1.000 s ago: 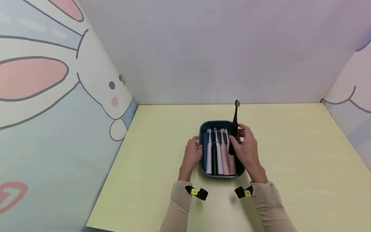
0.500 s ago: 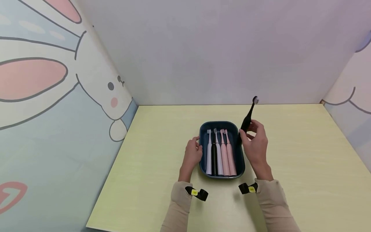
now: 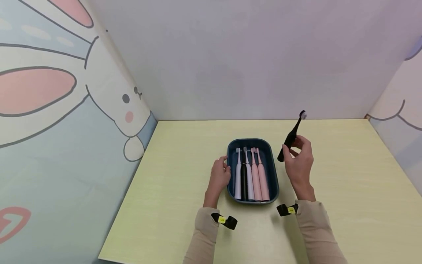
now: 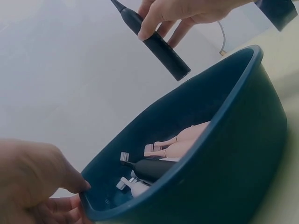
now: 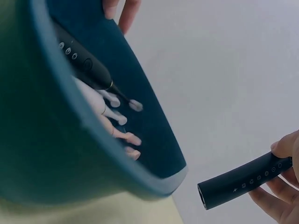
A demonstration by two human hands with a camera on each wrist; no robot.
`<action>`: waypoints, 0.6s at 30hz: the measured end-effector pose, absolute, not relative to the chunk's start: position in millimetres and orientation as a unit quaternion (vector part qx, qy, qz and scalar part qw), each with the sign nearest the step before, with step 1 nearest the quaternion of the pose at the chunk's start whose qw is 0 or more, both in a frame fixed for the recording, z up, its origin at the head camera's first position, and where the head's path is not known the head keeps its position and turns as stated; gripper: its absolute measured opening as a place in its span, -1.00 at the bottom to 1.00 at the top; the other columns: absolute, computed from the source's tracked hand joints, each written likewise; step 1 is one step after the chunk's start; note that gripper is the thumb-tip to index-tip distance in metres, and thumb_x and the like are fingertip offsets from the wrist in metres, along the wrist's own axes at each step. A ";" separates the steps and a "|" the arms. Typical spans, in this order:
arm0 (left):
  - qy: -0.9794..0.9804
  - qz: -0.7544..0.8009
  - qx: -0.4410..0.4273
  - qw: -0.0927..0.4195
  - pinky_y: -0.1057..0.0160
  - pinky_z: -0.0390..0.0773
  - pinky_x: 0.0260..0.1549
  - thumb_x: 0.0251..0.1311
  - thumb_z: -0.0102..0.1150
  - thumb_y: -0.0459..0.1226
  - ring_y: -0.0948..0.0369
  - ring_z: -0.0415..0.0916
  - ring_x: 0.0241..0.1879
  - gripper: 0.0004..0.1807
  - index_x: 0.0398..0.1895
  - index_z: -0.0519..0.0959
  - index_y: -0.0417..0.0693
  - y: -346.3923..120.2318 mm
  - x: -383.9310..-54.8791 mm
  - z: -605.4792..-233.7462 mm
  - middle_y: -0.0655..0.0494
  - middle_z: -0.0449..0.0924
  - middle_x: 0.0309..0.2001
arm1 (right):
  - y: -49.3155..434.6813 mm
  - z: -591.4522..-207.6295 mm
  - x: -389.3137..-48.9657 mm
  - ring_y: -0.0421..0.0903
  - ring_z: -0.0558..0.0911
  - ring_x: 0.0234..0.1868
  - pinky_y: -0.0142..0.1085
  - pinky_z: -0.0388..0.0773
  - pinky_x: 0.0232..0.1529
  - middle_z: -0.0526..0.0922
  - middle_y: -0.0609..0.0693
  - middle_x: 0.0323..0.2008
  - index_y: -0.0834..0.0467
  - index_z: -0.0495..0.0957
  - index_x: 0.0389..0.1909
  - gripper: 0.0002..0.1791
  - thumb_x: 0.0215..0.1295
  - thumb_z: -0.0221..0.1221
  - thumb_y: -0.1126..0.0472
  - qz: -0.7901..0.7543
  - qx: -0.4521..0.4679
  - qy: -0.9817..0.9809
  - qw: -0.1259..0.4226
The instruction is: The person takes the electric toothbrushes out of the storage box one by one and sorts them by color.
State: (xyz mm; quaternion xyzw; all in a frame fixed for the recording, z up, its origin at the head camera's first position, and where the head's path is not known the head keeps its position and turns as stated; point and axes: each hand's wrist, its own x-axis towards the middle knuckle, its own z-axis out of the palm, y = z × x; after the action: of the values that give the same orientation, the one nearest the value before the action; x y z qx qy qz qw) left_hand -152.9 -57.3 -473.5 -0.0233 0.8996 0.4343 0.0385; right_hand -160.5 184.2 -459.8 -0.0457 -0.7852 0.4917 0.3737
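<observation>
A black electric toothbrush (image 3: 291, 138) is held up between the thumb and fingers of my right hand (image 3: 300, 161), to the right of a dark blue plastic bin (image 3: 275, 172). Its brush head points up and away; the right wrist view shows a row of small icons along the handle (image 5: 247, 181). My left hand (image 3: 220, 176) pinches the bin's left rim, the thumb at the inner side and fingers outside. Side by side in the bin lie two white toothbrushes (image 3: 238, 181), another black toothbrush (image 3: 244, 181) and two pink ones (image 3: 263, 181), heads toward the far end.
The bin stands on a pale yellow table (image 3: 184, 146). A plain pale wall (image 3: 250, 66) rises behind the table's far edge, and a wall with a rabbit drawing (image 3: 108, 95) borders the left side. Another decorated wall (image 3: 402, 146) stands at the right.
My right hand has carried the black electric toothbrush from above the bin's right side out to the right, and the toothbrush now leans further right. My left hand has stayed at the rim.
</observation>
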 end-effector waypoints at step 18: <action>0.901 0.431 -0.025 0.033 0.33 0.42 -0.41 0.34 0.01 -0.35 0.22 0.39 -0.37 -0.56 0.28 0.38 -0.13 -56.3 -152.2 -475.7 0.03 0.38 -0.28 | 199.0 -486.9 -169.2 -0.38 0.47 -0.14 -0.66 0.45 -0.20 0.54 0.22 -0.10 0.33 0.38 0.11 -0.53 0.18 0.23 0.36 0.503 -0.064 -0.783 0.360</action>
State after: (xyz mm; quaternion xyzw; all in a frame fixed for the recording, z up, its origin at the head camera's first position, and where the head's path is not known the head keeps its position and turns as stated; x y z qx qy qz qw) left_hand -152.2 -56.3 -475.7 -0.0251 0.9014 0.4310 0.0330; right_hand -169.2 199.0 -486.9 -0.0644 -0.7832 0.5027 0.3601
